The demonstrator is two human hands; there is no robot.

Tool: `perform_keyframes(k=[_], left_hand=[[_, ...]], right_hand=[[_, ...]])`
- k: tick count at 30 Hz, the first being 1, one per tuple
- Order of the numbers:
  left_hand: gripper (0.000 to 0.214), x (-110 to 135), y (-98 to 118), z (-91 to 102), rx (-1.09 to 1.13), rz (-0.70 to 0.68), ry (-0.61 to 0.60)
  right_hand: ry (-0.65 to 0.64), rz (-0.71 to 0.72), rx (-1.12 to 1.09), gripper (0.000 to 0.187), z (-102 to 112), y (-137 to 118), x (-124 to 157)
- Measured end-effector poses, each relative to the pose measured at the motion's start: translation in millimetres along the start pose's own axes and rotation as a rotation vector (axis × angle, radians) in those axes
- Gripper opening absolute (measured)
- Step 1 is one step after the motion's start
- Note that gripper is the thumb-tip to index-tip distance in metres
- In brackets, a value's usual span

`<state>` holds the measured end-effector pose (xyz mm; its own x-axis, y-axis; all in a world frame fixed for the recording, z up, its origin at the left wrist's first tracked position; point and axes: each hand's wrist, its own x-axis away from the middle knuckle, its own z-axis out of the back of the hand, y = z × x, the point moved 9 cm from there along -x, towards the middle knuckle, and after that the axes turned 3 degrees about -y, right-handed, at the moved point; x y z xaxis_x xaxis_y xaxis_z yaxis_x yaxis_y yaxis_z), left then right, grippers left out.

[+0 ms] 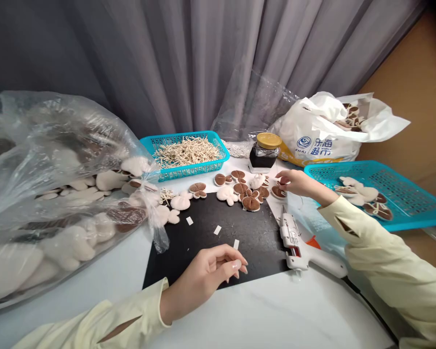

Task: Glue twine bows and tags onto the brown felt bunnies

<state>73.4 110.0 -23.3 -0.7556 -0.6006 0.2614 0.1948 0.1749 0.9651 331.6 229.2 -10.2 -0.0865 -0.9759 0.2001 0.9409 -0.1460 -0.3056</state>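
Note:
My left hand (210,271) rests on the near edge of a black mat (225,232), fingers loosely curled with nothing in them. My right hand (294,182) reaches to a cluster of brown and cream plush paw-shaped pieces (245,191) at the mat's far edge, its fingertips closed on a brown piece (279,190). A white glue gun (294,242) lies on the mat's right side, between the two hands. Three small white paper strips (217,230) lie on the mat.
A big clear plastic bag of plush pieces (54,194) fills the left. A blue basket of thin sticks (186,152) and a dark jar with a yellow lid (264,151) stand behind. A white shopping bag (323,131) and a blue tray (385,189) are at right.

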Motion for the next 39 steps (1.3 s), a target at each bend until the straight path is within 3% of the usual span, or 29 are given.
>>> perform_keyframes(k=[4,8,12,16,22,27,39], left_hand=[[0.018,0.6,-0.2,0.5,0.003,0.004,0.004],[0.018,0.4,-2.4,-0.2,0.024,0.001,0.000],[0.018,-1.7,-5.1,0.7,0.061,0.018,0.015],[0.022,-4.6,-6.7,1.8,0.169,-0.010,0.025],[0.031,-4.2,-3.2,0.4,0.257,-0.054,0.015],[0.021,-2.9,-4.2,4.3,0.225,-0.029,0.069],[0.019,-2.1,-2.7,3.9,0.235,-0.009,0.057]], right_hand=[[0.004,-0.022,-0.091,0.019,1.4,1.1,10.6],[0.087,0.011,-0.224,0.027,22.7,-7.1,37.1],[0.083,0.141,-0.484,0.032,37.5,-41.5,73.0],[-0.179,0.296,-0.749,0.034,15.0,-95.8,104.7],[-0.300,0.302,-0.881,0.034,-29.6,-129.7,124.5],[-0.369,0.312,-0.930,0.033,-46.2,-137.1,128.1],[-0.465,0.300,-0.975,0.024,-52.9,-139.1,129.5]])
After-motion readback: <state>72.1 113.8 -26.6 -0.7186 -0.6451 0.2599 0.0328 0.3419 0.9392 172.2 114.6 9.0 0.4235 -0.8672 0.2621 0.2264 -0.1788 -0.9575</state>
